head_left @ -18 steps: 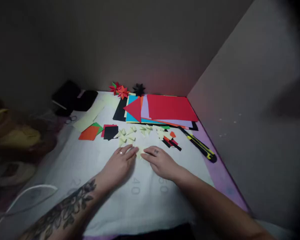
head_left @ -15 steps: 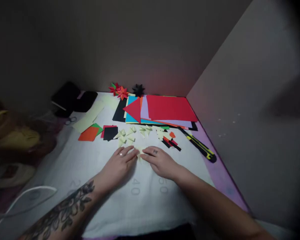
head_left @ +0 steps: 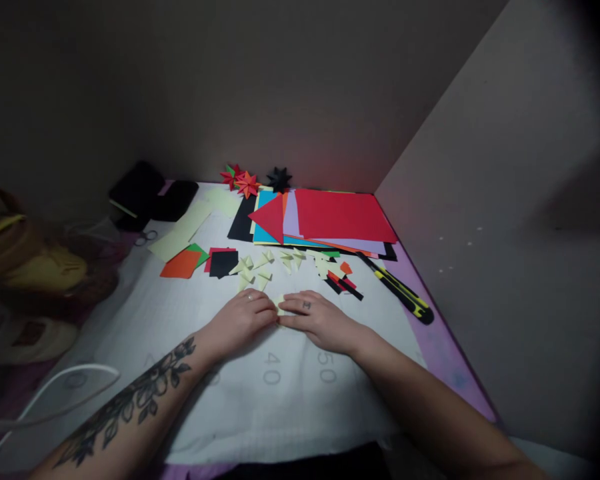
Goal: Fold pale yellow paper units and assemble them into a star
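Head view: pale paper [head_left: 280, 302] on the white cloth [head_left: 300, 413]
Left hand [head_left: 244, 319] and right hand [head_left: 321, 321] meet over it, apparently steadying it; whether the fingers [head_left: 296, 307] pinch or press is unclear. Folded pieces [head_left: 266, 257] lie just beyond, perhaps leaving room.

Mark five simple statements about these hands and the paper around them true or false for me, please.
1. The left hand and right hand have their fingertips at a small pale paper. True.
2. The cutter lies left of both hands. False: the cutter lies to their right.
3. The red triangle points toward the left. True.
4. Every star at the back is black. False: a red-orange star is there too.
5. The orange piece partly covers a green piece. True.
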The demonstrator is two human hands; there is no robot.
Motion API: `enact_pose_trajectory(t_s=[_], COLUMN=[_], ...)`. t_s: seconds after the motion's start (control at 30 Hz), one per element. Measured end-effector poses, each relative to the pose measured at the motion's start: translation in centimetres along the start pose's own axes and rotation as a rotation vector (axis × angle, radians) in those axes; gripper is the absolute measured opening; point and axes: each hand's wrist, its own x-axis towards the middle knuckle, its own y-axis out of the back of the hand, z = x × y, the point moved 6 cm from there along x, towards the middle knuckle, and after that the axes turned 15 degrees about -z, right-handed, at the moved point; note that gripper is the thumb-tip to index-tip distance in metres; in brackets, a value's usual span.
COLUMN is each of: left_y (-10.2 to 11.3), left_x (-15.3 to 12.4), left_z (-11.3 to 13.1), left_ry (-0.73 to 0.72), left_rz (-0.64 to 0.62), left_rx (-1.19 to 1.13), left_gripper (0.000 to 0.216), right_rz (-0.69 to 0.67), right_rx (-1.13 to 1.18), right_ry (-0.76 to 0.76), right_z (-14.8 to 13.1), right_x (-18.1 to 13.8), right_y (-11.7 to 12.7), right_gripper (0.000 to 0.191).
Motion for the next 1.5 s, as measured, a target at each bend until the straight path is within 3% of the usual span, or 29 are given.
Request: enact_pose_trajectory(t_s=[0.27,0.43,0.7,1.5], left_y=[-0.4,-0.1,-0.3,-0.6], left_x=[-0.1,0.6,1.9,2.3], left_z=[-0.8,-1.1,-1.3,-1.6], left_ry=[0.044,0.174,0.339,0.421], left_rz=[-0.010,-0.017,-0.093,-0.035], left_rx=[-0.136,-0.267,-0.235,-0.236], left_gripper=[0.021,0.022,0.021,0.013], right_rz=[0.003,-0.033,-0.036,-0.042], right_rx=[-0.011,-0.004,0.092,0.109], right_ry=[0.011,0.045,0.049,0.065], right_z=[-0.4,-1.0,-0.6,-0.4], right_x=[-0.8,-1.0,-0.7,-0.6], right_y=[0.4,0.6,0.3,-0.1], right_gripper=[0.028,0.028,0.032,0.030])
